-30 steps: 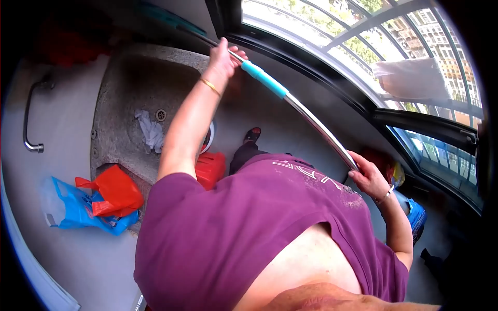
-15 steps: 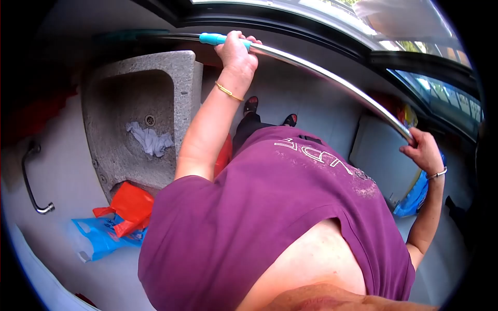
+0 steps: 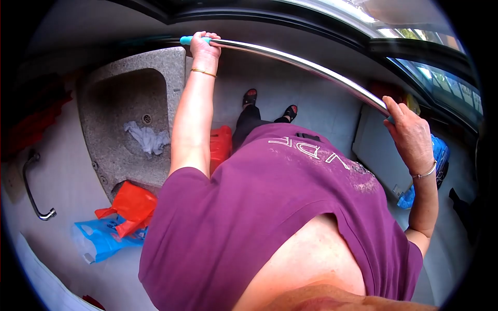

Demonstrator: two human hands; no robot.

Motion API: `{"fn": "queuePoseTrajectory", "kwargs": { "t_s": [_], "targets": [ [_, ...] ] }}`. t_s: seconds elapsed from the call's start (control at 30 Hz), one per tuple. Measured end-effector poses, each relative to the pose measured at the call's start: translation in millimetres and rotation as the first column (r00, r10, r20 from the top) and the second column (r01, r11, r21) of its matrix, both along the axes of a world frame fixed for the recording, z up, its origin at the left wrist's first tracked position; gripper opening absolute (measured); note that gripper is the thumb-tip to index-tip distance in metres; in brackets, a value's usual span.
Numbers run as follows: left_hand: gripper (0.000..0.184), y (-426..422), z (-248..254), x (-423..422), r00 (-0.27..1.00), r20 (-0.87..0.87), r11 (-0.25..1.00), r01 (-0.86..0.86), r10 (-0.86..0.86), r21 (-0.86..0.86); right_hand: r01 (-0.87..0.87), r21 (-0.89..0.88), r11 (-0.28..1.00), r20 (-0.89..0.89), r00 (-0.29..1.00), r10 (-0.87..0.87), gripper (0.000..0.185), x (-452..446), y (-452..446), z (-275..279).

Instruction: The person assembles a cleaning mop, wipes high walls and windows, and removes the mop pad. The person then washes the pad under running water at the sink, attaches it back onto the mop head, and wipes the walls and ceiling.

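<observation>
Sink (image 3: pixel 175 78): cloth (image 3: pixel 148 139) in basin, on the near side of the drain (image 3: pixel 147 119). Faucet (image 3: pixel 33 192) left of sink's left edge. Upper bag (image 3: pixel 132 206) on lower bag (image 3: pixel 101 239), both by sink's near edge. Container (image 3: pixel 220 145) off right edge. Sandals (image 3: pixel 250 97) between sink and box (image 3: pixel 377 142). Side bag (image 3: pixel 440 153) right of box. Pole (image 3: pixel 306 63) before window (image 3: pixel 410 15).

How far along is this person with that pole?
The silver pole already looks picked up. The left hand grips its turquoise sleeve, the right hand its near end. What's left is hard to judge: its far end is lost in shadow, and a white cloth lies in the sink.
</observation>
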State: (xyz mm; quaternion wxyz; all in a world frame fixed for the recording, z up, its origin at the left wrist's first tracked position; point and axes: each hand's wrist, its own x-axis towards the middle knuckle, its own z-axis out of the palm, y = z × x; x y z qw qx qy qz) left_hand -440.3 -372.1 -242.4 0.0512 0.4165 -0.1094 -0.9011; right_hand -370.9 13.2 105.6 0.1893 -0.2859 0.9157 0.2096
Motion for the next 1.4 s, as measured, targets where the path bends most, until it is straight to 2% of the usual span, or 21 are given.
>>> {"fn": "queuePoseTrajectory", "kwargs": {
  "t_s": [0.13,0.2,0.27,0.4,0.43,0.47,0.53,0.6,0.67,0.77,0.87,0.93,0.97,1.03,1.07,1.13,1.2,1.3,1.33,1.37,1.4],
  "targets": [
    [0.015,22,-1,5,0.996,0.090,1.000,-0.017,0.015,0.017,0.037,0.005,0.999,0.014,0.999,-0.037,0.044,11,8,0],
    [0.016,33,1,9,0.996,0.089,0.999,-0.014,0.018,-0.042,0.038,-0.079,0.996,0.032,0.999,-0.035,0.047,16,16,-3],
    [0.016,36,-3,16,0.997,0.080,0.993,-0.011,0.020,-0.114,0.060,-0.085,0.995,0.053,0.997,-0.056,0.048,22,19,-6],
    [0.013,59,-32,29,0.988,0.147,0.997,0.047,-0.057,0.067,0.126,-0.072,0.989,0.097,0.988,-0.119,0.047,31,30,9],
    [0.011,80,-28,34,0.979,0.193,0.998,0.057,-0.064,0.042,0.147,-0.091,0.985,0.110,0.985,-0.136,0.047,33,35,17],
    [0.010,99,-25,38,0.977,0.208,0.996,0.036,-0.053,0.085,0.160,-0.089,0.983,0.109,0.983,-0.150,0.047,38,43,22],
    [0.009,123,-29,45,0.980,0.150,0.983,0.109,-0.132,0.147,0.166,-0.021,0.986,0.036,0.986,-0.166,0.047,46,59,30],
    [0.010,147,-32,52,0.962,0.236,0.990,0.131,-0.140,0.053,0.217,-0.005,0.976,0.062,0.974,-0.216,0.049,56,67,33],
    [0.011,156,-39,59,0.943,0.284,0.985,0.165,-0.173,0.053,0.286,-0.069,0.956,0.203,0.942,-0.268,0.050,66,74,32],
    [0.012,163,-48,63,0.931,0.312,0.982,0.175,-0.189,0.074,0.337,-0.076,0.938,0.239,0.920,-0.311,0.053,79,78,26],
    [0.012,171,-46,69,0.892,0.407,0.974,0.227,-0.199,-0.022,0.401,-0.108,0.910,0.319,0.881,-0.350,0.055,83,91,28],
    [0.011,172,-38,71,0.864,0.463,0.962,0.261,-0.198,-0.076,0.526,-0.173,0.833,0.433,0.800,-0.415,0.056,88,108,29],
    [0.010,169,-40,71,0.864,0.456,0.960,0.273,-0.214,-0.065,0.528,-0.172,0.831,0.437,0.797,-0.416,0.056,87,108,29],
    [0.009,160,-43,66,0.873,0.435,0.952,0.290,-0.219,-0.102,0.671,-0.069,0.738,0.617,0.610,-0.498,0.056,84,106,30],
    [0.008,155,-45,61,0.879,0.418,0.947,0.302,-0.230,-0.113,0.676,-0.064,0.735,0.622,0.603,-0.500,0.056,84,111,25],
    [0.012,152,-50,53,0.886,0.413,0.955,0.276,-0.209,-0.110,0.676,-0.296,0.675,0.612,0.677,-0.410,0.054,85,123,7],
    [0.019,141,-63,55,0.904,0.363,0.959,0.270,-0.224,-0.081,0.671,-0.327,0.665,0.606,0.689,-0.397,0.051,84,119,-11],
    [0.024,130,-66,60,0.903,0.402,0.971,0.212,-0.151,-0.112,0.854,-0.303,0.424,0.795,0.472,-0.382,0.048,90,109,-48],
    [0.030,126,-69,65,0.919,0.344,0.963,0.243,-0.190,-0.117,0.889,-0.284,0.359,0.826,0.417,-0.380,0.047,92,102,-62],
    [0.028,124,-70,68,0.909,0.360,0.957,0.265,-0.208,-0.118,0.900,-0.242,0.363,0.840,0.382,-0.385,0.048,90,91,-76],
    [0.025,122,-70,72,0.898,0.377,0.950,0.290,-0.227,-0.118,0.887,-0.259,0.381,0.838,0.403,-0.369,0.048,91,82,-94]
  ]
}}
